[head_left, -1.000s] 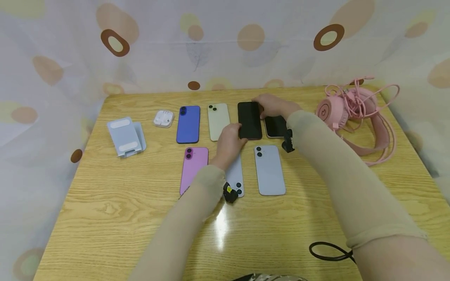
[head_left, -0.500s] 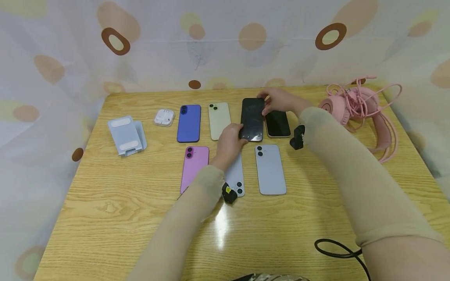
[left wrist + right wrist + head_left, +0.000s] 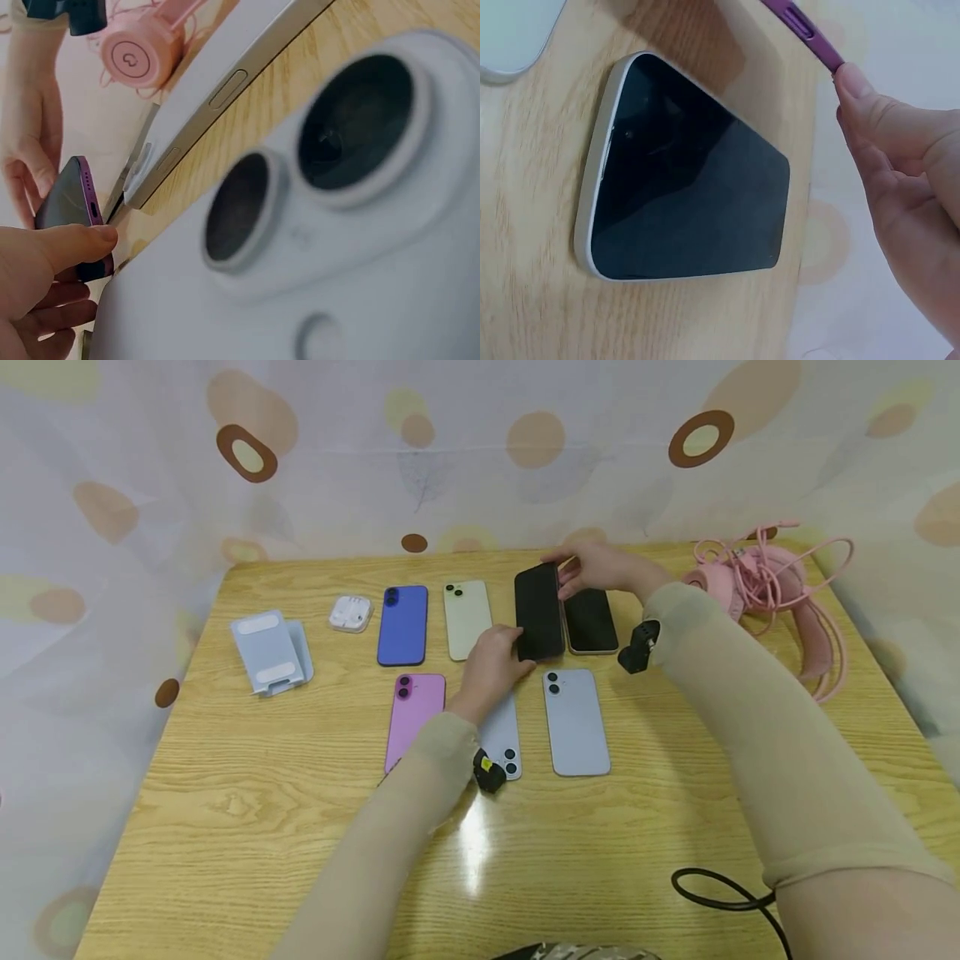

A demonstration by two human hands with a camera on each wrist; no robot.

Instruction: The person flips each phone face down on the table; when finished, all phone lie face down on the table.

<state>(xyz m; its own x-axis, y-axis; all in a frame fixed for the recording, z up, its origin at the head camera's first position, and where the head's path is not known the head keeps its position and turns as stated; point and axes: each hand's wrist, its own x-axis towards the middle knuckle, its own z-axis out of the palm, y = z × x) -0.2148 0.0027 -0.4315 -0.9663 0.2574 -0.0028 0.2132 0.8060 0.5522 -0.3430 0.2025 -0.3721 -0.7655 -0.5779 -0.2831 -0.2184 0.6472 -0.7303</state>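
Both hands hold a smartphone point(image 3: 538, 610) with a dark screen and a purple edge. It is tilted, its far right corner raised. My left hand point(image 3: 489, 672) grips the near end; in the left wrist view its thumb lies over the purple edge. At the far right corner, my right hand point(image 3: 600, 568) pinches the purple frame point(image 3: 810, 30), as the right wrist view shows. Just right of the held phone, another phone point(image 3: 592, 622) lies screen up. A white phone point(image 3: 501, 731) lies partly hidden under my left wrist, and its camera lenses fill much of the left wrist view.
A pale blue phone point(image 3: 576, 722), pink phone point(image 3: 415, 718), cream phone point(image 3: 467, 618) and blue phone point(image 3: 402, 627) lie back up. Further left are boxed earphones point(image 3: 350, 612) and a light blue stand point(image 3: 266, 652). Pink headphones point(image 3: 787, 585) lie right; a black cable point(image 3: 712, 906) loops near the front.
The held phone has shifted slightly right and tilted up from lying flat. My right hand has moved right and up with its corner; my left hand has barely moved.
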